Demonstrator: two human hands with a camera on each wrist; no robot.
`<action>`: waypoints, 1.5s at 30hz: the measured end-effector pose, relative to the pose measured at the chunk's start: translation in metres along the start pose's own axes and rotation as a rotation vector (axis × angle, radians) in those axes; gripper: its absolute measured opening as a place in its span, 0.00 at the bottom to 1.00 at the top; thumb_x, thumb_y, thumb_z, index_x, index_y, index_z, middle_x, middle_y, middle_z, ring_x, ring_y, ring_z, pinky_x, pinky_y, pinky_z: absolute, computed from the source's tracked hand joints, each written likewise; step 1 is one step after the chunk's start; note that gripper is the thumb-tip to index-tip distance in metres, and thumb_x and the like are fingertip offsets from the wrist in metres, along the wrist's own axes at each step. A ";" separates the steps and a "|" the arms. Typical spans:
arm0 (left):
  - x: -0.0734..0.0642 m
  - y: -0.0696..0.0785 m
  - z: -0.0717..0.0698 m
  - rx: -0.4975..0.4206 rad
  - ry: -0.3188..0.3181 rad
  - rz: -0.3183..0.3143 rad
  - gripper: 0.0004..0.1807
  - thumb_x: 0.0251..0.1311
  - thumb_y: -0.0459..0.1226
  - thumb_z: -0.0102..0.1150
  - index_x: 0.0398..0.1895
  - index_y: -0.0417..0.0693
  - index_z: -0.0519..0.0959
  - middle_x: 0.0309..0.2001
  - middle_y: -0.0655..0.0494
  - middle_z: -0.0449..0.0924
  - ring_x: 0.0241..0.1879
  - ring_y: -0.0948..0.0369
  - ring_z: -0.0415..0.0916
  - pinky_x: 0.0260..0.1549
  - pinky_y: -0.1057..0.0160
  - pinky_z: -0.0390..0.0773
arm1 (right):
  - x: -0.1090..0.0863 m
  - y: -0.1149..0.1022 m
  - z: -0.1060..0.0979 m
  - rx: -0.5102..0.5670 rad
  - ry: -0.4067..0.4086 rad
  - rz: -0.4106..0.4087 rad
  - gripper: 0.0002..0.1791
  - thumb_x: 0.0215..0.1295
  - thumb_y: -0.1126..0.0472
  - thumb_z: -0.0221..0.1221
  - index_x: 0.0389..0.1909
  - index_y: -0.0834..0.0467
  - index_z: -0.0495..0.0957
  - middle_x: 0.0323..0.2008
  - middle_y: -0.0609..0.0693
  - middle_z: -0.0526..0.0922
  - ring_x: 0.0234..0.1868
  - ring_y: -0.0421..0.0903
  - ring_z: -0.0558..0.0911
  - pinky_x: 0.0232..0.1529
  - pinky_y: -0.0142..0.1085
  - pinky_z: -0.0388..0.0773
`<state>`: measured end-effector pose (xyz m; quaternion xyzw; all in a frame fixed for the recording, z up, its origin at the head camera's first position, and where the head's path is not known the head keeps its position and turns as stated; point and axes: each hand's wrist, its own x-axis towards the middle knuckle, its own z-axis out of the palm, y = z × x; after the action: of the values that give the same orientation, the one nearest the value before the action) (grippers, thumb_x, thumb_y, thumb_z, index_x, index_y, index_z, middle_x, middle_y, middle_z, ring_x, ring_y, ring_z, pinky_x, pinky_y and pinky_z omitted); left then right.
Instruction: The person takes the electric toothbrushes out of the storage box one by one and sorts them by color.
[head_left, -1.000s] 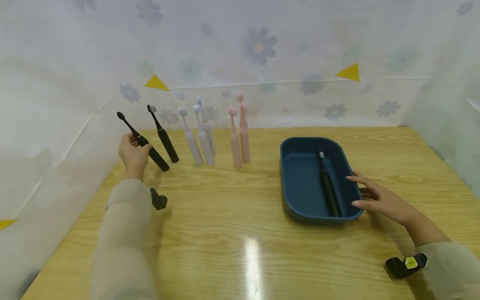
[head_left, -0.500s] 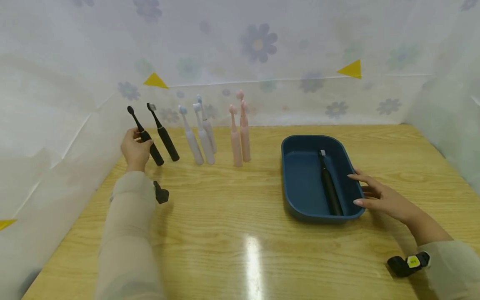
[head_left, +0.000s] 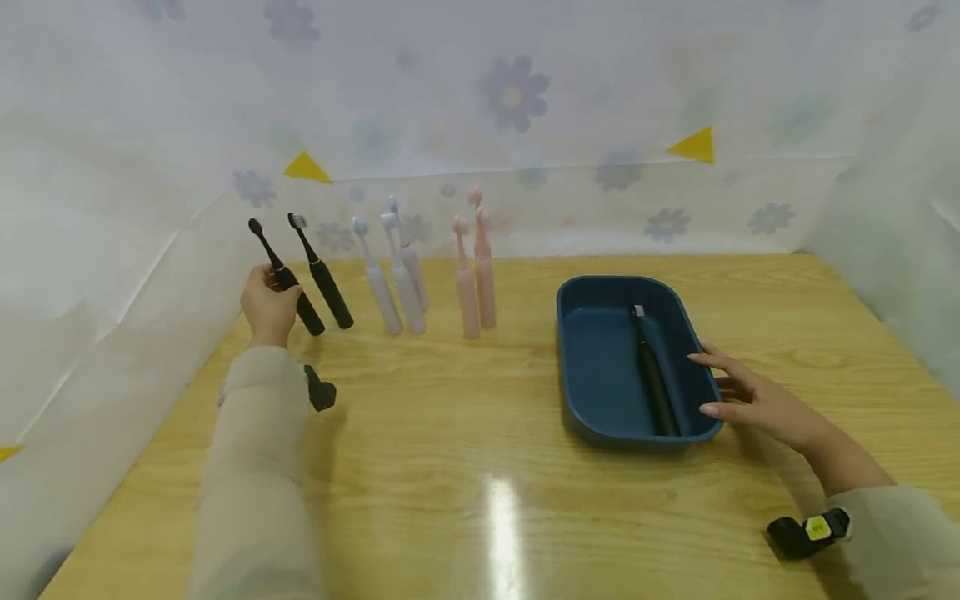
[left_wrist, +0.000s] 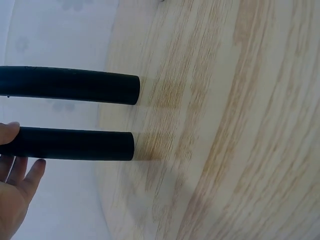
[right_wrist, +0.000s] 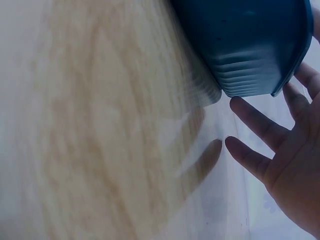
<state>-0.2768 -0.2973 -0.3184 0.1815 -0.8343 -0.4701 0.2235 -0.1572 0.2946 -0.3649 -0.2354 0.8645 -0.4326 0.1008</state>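
My left hand pinches a black electric toothbrush by its handle, and it stands nearly upright with its base at the tabletop. In the left wrist view, thumb and fingers lie on either side of this handle. A second black electric toothbrush stands just right of it. At the right, my right hand rests against a dark blue bin, with fingertips at its rim. The right wrist view shows those fingers spread and mostly straight beside the bin's wall. Another black electric toothbrush lies inside the bin.
Three white electric toothbrushes stand in a cluster right of the black pair. Beyond them is a group of three pink ones. A flowered white cloth rises behind and beside the wooden table.
The black electric toothbrush in my left hand has shifted right and become more upright, closer to its neighbour. My right hand stays at the bin.
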 end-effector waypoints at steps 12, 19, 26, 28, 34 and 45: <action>-0.011 -0.003 -0.015 -0.014 0.005 -0.062 0.33 0.53 0.41 0.54 0.62 0.49 0.54 0.59 0.50 0.57 0.56 0.57 0.57 0.49 0.60 0.64 | 0.012 0.001 0.001 0.001 -0.015 -0.011 0.34 0.60 0.67 0.50 0.65 0.57 0.47 0.65 0.58 0.34 0.53 0.70 0.57 0.43 0.62 0.59; -0.017 0.007 -0.018 -0.079 0.077 -0.050 0.33 0.51 0.45 0.56 0.60 0.53 0.56 0.59 0.56 0.55 0.57 0.62 0.54 0.50 0.64 0.62 | 0.015 0.000 0.001 0.010 -0.020 -0.011 0.34 0.60 0.67 0.50 0.65 0.57 0.46 0.65 0.60 0.34 0.52 0.72 0.56 0.43 0.63 0.58; -0.027 0.021 -0.020 -0.270 0.204 -0.046 0.28 0.48 0.38 0.60 0.54 0.51 0.62 0.54 0.58 0.59 0.54 0.61 0.57 0.47 0.69 0.64 | 0.013 -0.003 -0.003 0.015 -0.020 0.001 0.35 0.60 0.67 0.50 0.65 0.56 0.45 0.66 0.53 0.32 0.53 0.72 0.54 0.42 0.63 0.57; -0.030 0.025 -0.021 -0.368 0.224 -0.044 0.27 0.47 0.34 0.61 0.51 0.50 0.64 0.52 0.58 0.61 0.53 0.61 0.59 0.46 0.69 0.65 | 0.012 -0.003 -0.004 0.018 -0.018 0.002 0.35 0.60 0.67 0.50 0.65 0.56 0.45 0.66 0.49 0.32 0.53 0.72 0.54 0.42 0.63 0.56; -0.038 0.038 -0.021 -0.651 0.221 -0.020 0.25 0.43 0.26 0.61 0.47 0.48 0.66 0.46 0.55 0.64 0.46 0.61 0.64 0.44 0.68 0.68 | 0.008 -0.003 -0.006 0.012 -0.015 0.004 0.35 0.60 0.68 0.49 0.66 0.55 0.45 0.66 0.48 0.32 0.53 0.72 0.54 0.42 0.63 0.57; -0.068 0.058 -0.015 -0.825 0.109 0.147 0.21 0.46 0.21 0.55 0.45 0.41 0.66 0.41 0.50 0.66 0.43 0.56 0.67 0.42 0.66 0.70 | 0.008 -0.003 -0.006 0.016 -0.018 -0.004 0.35 0.60 0.68 0.49 0.66 0.55 0.44 0.66 0.48 0.32 0.52 0.73 0.54 0.42 0.63 0.58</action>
<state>-0.2176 -0.2442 -0.2749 0.0416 -0.5739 -0.7372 0.3542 -0.1653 0.2938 -0.3589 -0.2404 0.8596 -0.4374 0.1096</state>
